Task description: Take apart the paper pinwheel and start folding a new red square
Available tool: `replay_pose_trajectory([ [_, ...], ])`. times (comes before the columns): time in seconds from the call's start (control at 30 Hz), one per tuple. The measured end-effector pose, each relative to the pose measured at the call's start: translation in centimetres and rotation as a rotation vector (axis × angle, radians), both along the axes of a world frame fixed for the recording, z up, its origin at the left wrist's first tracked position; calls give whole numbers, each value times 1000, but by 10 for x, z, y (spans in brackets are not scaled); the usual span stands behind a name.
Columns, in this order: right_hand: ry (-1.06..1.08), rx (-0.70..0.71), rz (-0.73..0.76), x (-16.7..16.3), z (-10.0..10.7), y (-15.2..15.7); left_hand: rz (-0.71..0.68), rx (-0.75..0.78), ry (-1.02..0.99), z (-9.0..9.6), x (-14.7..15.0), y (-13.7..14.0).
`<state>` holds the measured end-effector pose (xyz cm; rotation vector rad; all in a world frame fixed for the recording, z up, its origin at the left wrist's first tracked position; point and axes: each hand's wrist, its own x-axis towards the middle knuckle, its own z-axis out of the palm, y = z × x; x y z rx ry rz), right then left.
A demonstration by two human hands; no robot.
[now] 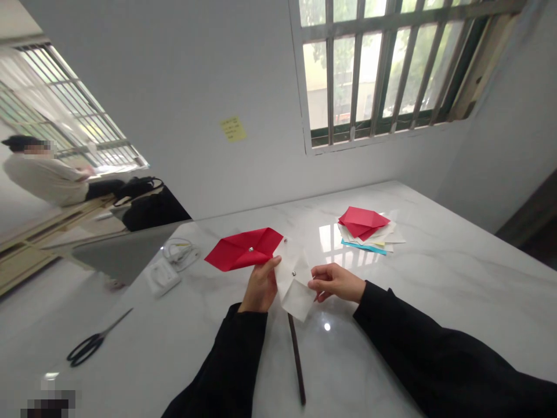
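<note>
A white paper pinwheel (300,293) with a small metal piece at its centre lies between my two hands. My left hand (260,289) is closed at its left edge, thumb on top and fingers mostly hidden behind. Just left of it, a red paper pinwheel (230,255), also with a metal centre, touches or overlaps that hand's thumb. My right hand (342,282) pinches the right edge of the white pinwheel. From under the white paper a dark brown stick (297,360) runs toward me; whether it is attached is hidden.
Red, white and blue papers (364,223) are stacked at the back right of the marble-patterned table (439,278). Black scissors (93,343) lie at the left, near a white power strip (163,278) with its cord. A person (47,174) sits far left by a window.
</note>
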<state>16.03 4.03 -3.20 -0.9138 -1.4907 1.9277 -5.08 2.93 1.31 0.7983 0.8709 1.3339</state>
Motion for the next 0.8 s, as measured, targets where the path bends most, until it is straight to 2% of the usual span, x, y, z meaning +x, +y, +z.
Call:
replay_pose_trajectory([
  [0.2, -37, 106, 48, -1, -4, -1, -22, 11, 12, 8, 6, -5],
  [0.33, -32, 103, 48, -2, -10, -1, 3, -32, 30, 7, 4, -5],
  [0.5, -12, 50, -8, -2, -14, 3, 63, -56, 28, 6, -10, 2],
  [0.8, -28, 78, -34, -3, -24, 5, 144, -151, -80, 3, -39, 16],
])
